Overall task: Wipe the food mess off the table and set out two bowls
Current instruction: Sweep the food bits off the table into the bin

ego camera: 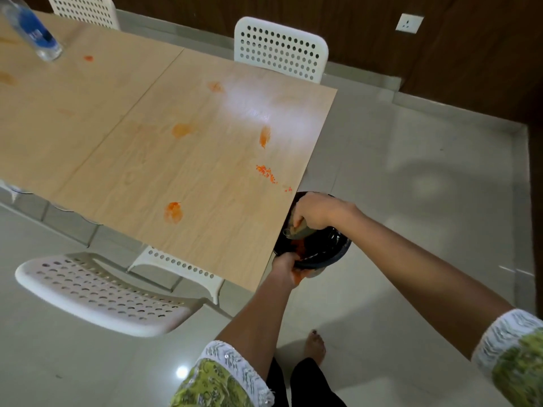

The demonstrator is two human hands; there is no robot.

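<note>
- the left hand (286, 267), lower centre of the frame, has its fingers curled over the near rim of a black bowl (323, 251), holding it just past the table's right edge and a little below the top, apparently as a catch basin for swept-off mess.
- the right hand (316, 212), just above it in the frame, pinches a bunched brownish cloth (298, 230) in curled fingers, with the cloth hanging over the bowl's mouth; orange residue shows inside the bowl under it, so it looks like mess is being dropped or shaken in there rather than onto the floor.
- the table (132, 160) is far from clean: loose orange crumbs (266, 171) lie near the right edge close to the bowl, an orange smear (173, 212) sits at the near edge, and further stains (264, 136) run toward the upper left.
- a clear water bottle (32, 30) stands at the upper left of the table.
- white perforated chairs (280, 49) stand around the table.
- only this one bowl is visible, and it is in use for waste; setting out two bowls looks not yet begun.
</note>
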